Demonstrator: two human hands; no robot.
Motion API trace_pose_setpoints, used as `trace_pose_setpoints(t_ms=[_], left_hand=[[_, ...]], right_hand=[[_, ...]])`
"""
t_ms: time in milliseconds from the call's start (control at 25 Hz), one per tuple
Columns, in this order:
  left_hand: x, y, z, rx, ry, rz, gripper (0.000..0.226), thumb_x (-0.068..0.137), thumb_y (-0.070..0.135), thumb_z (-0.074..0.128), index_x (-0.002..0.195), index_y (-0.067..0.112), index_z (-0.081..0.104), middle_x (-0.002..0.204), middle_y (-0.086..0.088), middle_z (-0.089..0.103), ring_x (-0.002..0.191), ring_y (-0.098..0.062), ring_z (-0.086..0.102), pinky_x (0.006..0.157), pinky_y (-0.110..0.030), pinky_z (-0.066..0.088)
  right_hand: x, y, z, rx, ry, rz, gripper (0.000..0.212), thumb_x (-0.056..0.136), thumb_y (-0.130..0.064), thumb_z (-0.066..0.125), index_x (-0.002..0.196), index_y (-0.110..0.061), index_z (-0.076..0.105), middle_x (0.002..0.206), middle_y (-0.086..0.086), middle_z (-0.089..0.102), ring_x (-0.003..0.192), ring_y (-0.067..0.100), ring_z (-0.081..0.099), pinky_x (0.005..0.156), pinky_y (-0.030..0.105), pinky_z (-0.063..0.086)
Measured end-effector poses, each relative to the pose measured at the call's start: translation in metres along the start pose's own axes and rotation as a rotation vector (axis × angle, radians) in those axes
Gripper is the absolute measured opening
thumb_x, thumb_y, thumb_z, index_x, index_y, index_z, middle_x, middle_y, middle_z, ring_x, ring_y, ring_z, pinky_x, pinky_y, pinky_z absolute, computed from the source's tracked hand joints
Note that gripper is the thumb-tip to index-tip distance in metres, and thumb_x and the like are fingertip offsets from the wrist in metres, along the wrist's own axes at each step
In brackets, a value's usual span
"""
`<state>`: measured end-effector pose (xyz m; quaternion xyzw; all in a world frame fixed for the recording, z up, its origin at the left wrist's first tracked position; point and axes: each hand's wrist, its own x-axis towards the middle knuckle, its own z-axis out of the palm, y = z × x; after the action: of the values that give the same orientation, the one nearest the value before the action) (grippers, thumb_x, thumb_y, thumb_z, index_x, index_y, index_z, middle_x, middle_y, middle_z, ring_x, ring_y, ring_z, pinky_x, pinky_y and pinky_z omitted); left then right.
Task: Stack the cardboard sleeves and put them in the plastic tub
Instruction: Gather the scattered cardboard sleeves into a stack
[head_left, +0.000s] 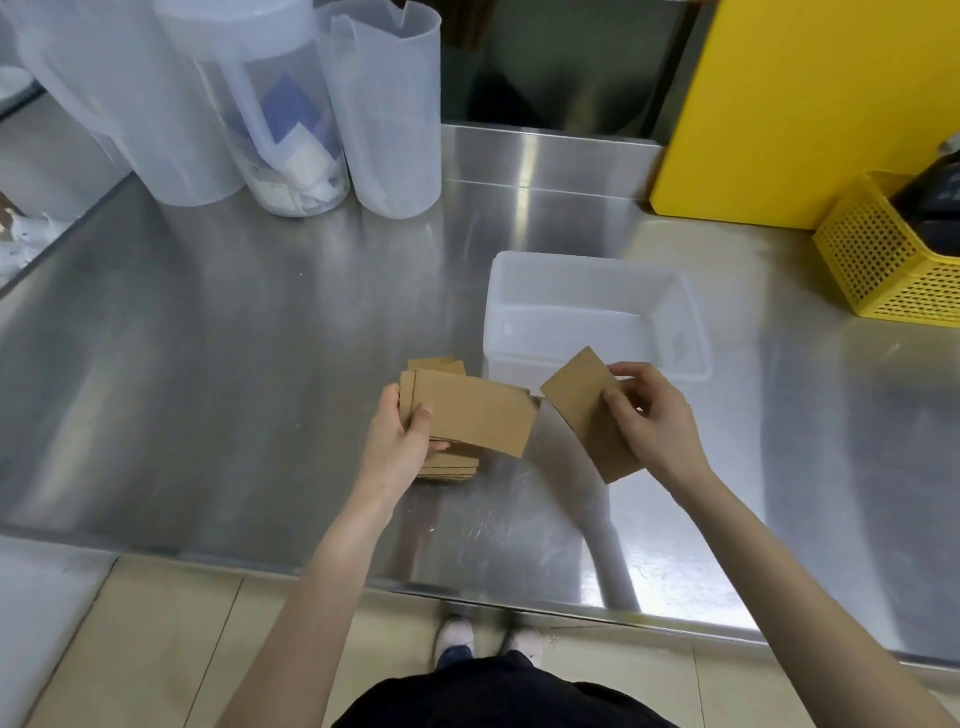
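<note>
My left hand grips a small stack of flat brown cardboard sleeves by its left end, held just above more sleeves lying on the steel counter. My right hand pinches a single cardboard sleeve by its right edge, tilted, to the right of the stack. Just behind both hands stands the translucent plastic tub, rectangular and with nothing inside it.
Three translucent plastic pitchers stand at the back left of the steel counter; one holds paper scraps. A yellow board leans at the back right beside a yellow perforated basket. The counter's front edge runs just below my forearms.
</note>
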<state>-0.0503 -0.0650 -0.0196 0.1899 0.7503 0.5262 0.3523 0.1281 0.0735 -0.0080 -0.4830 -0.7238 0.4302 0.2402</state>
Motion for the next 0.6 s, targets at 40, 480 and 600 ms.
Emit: trace_pose_setpoints(t_ms=[40, 480, 600], left_hand=[[-0.001, 0.001, 0.005, 0.003, -0.023, 0.006, 0.023, 0.093, 0.014, 0.038, 0.115, 0.018, 0.042, 0.112, -0.001, 0.054, 0.05, 0.009, 0.061, 0.074, -0.022, 0.052], [-0.014, 0.009, 0.057, -0.019, -0.227, -0.022, 0.032, 0.095, 0.021, 0.033, 0.126, 0.014, 0.039, 0.118, -0.004, 0.055, 0.087, -0.014, 0.061, 0.087, -0.04, 0.053], [-0.014, 0.006, 0.062, 0.045, -0.251, -0.013, 0.03, 0.092, 0.026, 0.039, 0.12, 0.015, 0.044, 0.118, -0.006, 0.059, 0.104, -0.02, 0.058, 0.098, -0.044, 0.047]], right_hand=[[-0.001, -0.003, -0.003, -0.016, -0.018, -0.023, 0.021, 0.089, -0.014, 0.05, 0.108, -0.018, 0.057, 0.077, 0.001, 0.059, 0.077, 0.019, 0.052, 0.062, 0.011, 0.038], [-0.015, -0.019, 0.016, -0.209, -0.147, -0.196, 0.023, 0.084, -0.011, 0.058, 0.107, -0.009, 0.062, 0.097, -0.002, 0.042, 0.084, 0.012, 0.051, 0.071, 0.007, 0.035], [-0.016, -0.016, 0.018, -0.221, -0.143, -0.185, 0.026, 0.084, -0.011, 0.059, 0.11, -0.007, 0.06, 0.098, -0.002, 0.04, 0.085, 0.011, 0.049, 0.071, 0.002, 0.033]])
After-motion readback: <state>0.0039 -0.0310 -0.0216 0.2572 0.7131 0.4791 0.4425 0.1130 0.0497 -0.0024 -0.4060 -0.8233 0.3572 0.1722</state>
